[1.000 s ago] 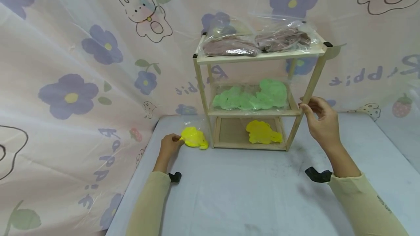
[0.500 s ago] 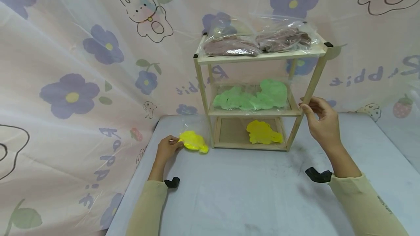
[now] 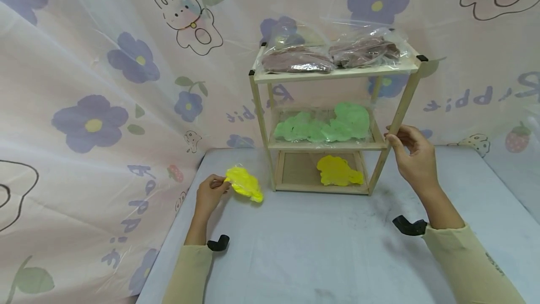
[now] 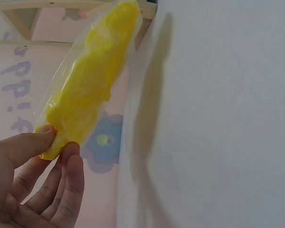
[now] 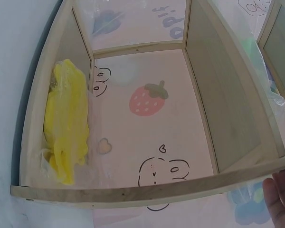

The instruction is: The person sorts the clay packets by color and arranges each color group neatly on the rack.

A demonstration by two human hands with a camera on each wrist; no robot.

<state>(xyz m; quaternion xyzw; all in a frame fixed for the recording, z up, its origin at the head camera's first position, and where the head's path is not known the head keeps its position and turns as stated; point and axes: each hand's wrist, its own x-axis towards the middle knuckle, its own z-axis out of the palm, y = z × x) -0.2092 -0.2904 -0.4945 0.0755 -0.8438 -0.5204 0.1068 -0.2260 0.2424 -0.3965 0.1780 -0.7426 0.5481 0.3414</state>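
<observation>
My left hand (image 3: 209, 195) pinches one end of a clear plastic bag with a bright yellow soft item (image 4: 92, 71) inside. In the left wrist view the bag is tilted up, and its shadow falls on the white surface beside it. My right hand (image 3: 415, 156) grips the right front post of a small three-tier wooden shelf (image 3: 322, 189), thumb at the front. A second bagged yellow item (image 3: 337, 170) lies on the right half of the bottom tier. In the right wrist view only some fingers (image 5: 278, 199) show at the post.
Bagged green items (image 3: 325, 123) lie on the middle tier. Two bags of brown items (image 3: 297, 59) rest on the top tier. A printed curtain (image 3: 139, 60) hangs behind and at the left of the white-covered table (image 3: 312, 247).
My left hand has drawn the bagged yellow item away from the shelf, toward the left and nearer to me, and tilted it. The right hand stays on the post.
</observation>
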